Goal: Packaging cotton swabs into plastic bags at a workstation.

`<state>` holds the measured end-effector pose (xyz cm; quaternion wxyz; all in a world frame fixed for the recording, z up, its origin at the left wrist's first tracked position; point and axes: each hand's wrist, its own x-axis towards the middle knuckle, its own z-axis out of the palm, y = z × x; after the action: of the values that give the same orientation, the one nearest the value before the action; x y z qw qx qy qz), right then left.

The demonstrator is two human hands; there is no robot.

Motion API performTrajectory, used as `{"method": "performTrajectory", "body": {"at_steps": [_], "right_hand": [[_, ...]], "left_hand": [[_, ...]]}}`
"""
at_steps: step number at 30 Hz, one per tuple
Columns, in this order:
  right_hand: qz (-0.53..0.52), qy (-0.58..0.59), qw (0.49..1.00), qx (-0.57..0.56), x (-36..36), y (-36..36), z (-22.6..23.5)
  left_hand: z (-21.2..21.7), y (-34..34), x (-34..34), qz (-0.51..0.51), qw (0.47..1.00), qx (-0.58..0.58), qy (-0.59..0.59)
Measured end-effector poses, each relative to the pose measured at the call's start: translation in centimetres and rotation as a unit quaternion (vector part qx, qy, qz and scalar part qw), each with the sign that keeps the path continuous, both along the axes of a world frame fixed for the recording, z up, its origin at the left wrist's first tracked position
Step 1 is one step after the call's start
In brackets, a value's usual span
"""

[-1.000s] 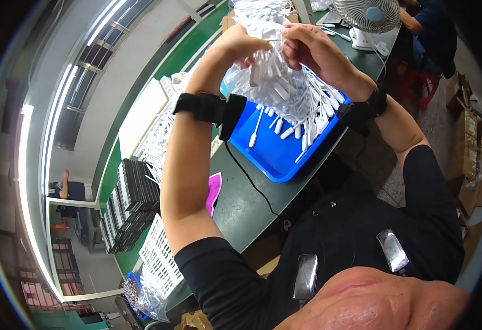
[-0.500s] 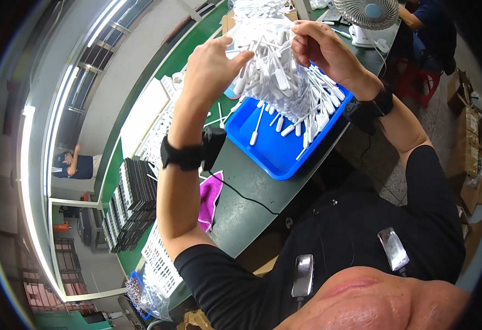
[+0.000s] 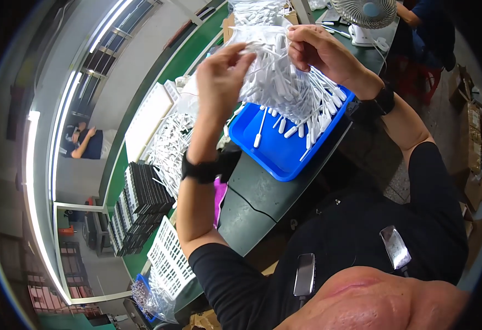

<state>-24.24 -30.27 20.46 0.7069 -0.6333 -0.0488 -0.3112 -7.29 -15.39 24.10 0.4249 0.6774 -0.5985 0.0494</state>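
White cable bundle [image 3: 285, 82] hangs in the upper centre of the frame, plug ends fanning down over a blue tray [image 3: 274, 151] on the green counter [image 3: 257, 198]. Right hand [image 3: 320, 52] clamps the bundle's top from the right; left hand [image 3: 219, 77], fingers pinched on strands, is at its left edge, equally near.

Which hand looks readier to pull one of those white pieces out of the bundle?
Probably left. The right hand grips the bundle at its top above the blue tray, while the left hand has its fingertips at the bundle's side.
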Motion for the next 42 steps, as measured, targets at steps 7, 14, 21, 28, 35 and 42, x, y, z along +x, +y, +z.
{"method": "performTrajectory", "body": {"at_steps": [7,14,21,28,35,42], "right_hand": [[0.001,-0.013,1.000,0.009,-0.3,0.0,0.1],[-0.032,-0.008,0.999,0.026,-1.0,-0.3,0.0],[-0.042,-0.011,0.999,-0.029,-0.7,-1.6,0.1],[-0.010,0.013,0.997,-0.079,-0.1,-2.4,0.3],[-0.074,-0.058,0.992,-0.081,2.0,-7.7,0.4],[0.216,0.069,0.955,-0.193,13.2,-10.2,0.9]], "left_hand": [[-0.8,0.0,-1.9,-0.008,0.997,0.048,-0.055],[2.8,3.8,-2.2,-0.055,0.983,0.170,-0.050],[1.3,3.0,-0.6,-0.092,0.983,0.070,-0.146],[0.9,2.1,-0.7,-0.139,0.976,0.169,-0.018],[0.1,2.1,-0.1,-0.195,0.967,0.150,0.071],[0.0,3.0,-0.5,-0.126,0.985,0.106,0.044]]}}
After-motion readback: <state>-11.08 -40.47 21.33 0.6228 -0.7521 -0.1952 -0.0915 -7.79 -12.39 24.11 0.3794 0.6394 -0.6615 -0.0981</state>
